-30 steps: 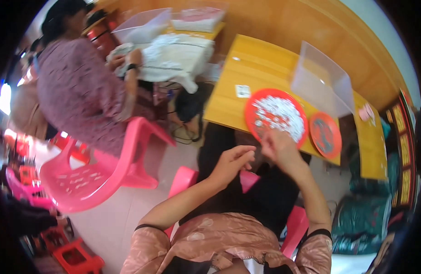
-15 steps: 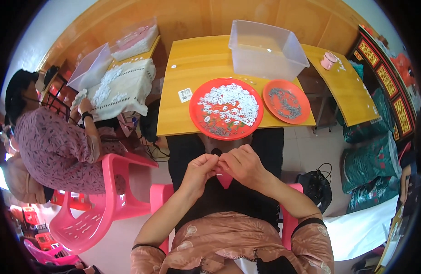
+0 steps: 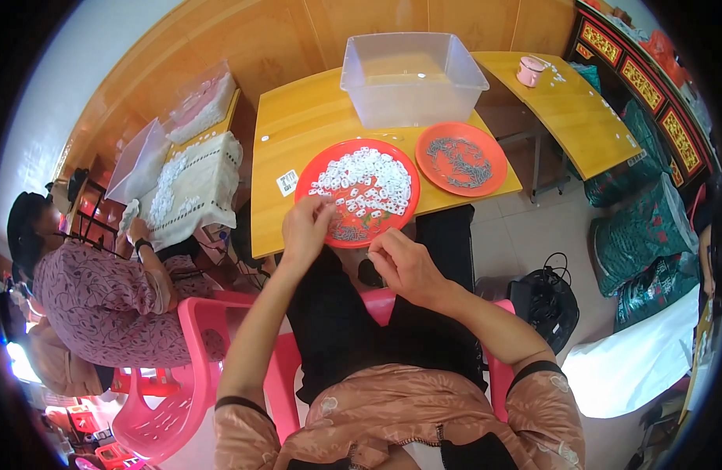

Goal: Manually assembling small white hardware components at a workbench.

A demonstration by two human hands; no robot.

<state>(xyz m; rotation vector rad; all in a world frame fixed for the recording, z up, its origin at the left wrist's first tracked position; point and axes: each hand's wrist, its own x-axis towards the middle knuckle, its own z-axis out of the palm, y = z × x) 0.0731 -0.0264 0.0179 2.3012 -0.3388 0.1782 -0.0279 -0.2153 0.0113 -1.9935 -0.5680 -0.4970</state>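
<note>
A round red tray (image 3: 414, 205) sits at the near edge of the yellow table, heaped with small white plastic pieces (image 3: 369, 168) that have holes in them. Thin grey metal pins (image 3: 350, 233) lie in its near part. Over the tray's left rim is my left hand (image 3: 305, 235), its fingertips closed together beside the white pieces; whatever they pinch is too small to make out. My right hand (image 3: 409, 265) hovers just off the tray's near right rim. Its fingers are curled into a pinch, and what they hold is hidden. Right of the tray, an orange plate (image 3: 429, 174) carries more grey pins.
Behind the tray stands a clear plastic bin (image 3: 412, 98). A pink cup (image 3: 530, 72) is on the right-hand table. To the left a person in a patterned top (image 3: 102, 305) works at a cloth-covered table (image 3: 212, 172). Green sacks (image 3: 643, 235) and a black bag (image 3: 543, 309) rest at right.
My hands, together over my lap before, have separated. The left has reached forward to the tray's left rim; the right has moved slightly right and forward. The view has shifted right.
</note>
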